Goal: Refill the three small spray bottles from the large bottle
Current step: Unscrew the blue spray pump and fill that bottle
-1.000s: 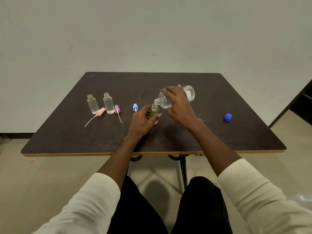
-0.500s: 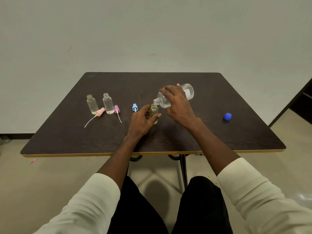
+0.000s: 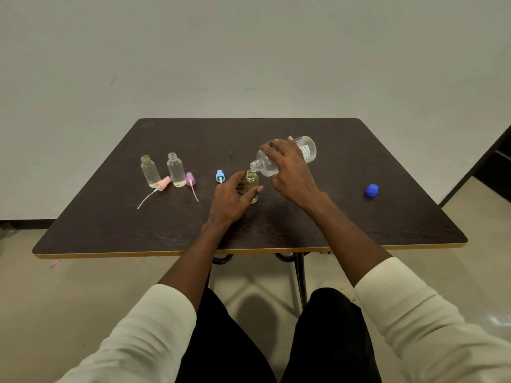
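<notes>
Pouring is carrying on much as half a second ago: the right hand (image 3: 290, 172) is still gripping the large bottle (image 3: 287, 156), tipped neck-down, its mouth just above the yellowish small bottle (image 3: 251, 186). The left hand (image 3: 232, 200) is holding that bottle upright on the tabletop (image 3: 359, 222). Two other small bottles (image 3: 163, 172), standing well left, are probably awaiting refilling.

Blue cap (image 3: 371, 189), dark brown table (image 3: 359, 217), pink sprayer (image 3: 163, 183)

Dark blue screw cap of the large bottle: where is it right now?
In the head view, the dark blue screw cap lies alone on the dark wooden table, far right, beyond the right hand.
</notes>
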Action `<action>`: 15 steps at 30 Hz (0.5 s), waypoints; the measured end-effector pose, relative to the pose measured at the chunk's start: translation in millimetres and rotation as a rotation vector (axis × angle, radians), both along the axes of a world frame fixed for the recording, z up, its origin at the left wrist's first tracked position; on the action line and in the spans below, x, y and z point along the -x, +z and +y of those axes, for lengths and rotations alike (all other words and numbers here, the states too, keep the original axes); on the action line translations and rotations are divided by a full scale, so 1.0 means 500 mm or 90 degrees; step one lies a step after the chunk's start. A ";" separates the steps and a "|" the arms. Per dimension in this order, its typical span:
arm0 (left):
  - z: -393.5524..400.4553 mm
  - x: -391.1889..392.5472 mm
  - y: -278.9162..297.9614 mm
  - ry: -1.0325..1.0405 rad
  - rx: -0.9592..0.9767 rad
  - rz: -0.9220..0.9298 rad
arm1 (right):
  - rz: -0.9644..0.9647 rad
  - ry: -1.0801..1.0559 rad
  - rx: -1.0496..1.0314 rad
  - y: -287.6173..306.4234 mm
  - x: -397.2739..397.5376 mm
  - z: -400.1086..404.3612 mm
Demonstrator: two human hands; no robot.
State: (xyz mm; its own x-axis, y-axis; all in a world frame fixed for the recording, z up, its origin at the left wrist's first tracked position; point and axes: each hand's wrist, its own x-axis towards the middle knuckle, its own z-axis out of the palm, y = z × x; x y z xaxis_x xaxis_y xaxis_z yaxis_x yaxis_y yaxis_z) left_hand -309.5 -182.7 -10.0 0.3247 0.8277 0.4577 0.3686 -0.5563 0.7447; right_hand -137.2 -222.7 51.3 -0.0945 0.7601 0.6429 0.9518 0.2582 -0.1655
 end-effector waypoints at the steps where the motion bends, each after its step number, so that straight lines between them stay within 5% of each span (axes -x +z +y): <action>1: 0.000 0.000 0.001 0.000 -0.001 -0.001 | 0.000 -0.001 0.000 0.001 0.000 0.000; 15: 0.003 0.000 -0.004 0.001 -0.008 -0.003 | 0.007 0.004 0.000 0.004 0.002 -0.002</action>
State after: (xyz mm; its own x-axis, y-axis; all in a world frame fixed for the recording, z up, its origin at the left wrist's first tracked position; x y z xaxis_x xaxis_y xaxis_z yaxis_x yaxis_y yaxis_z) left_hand -309.6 -181.3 -11.8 0.3209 0.8223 0.4698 0.3665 -0.5653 0.7390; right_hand -138.0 -223.6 53.4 -0.0926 0.7590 0.6444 0.9481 0.2649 -0.1758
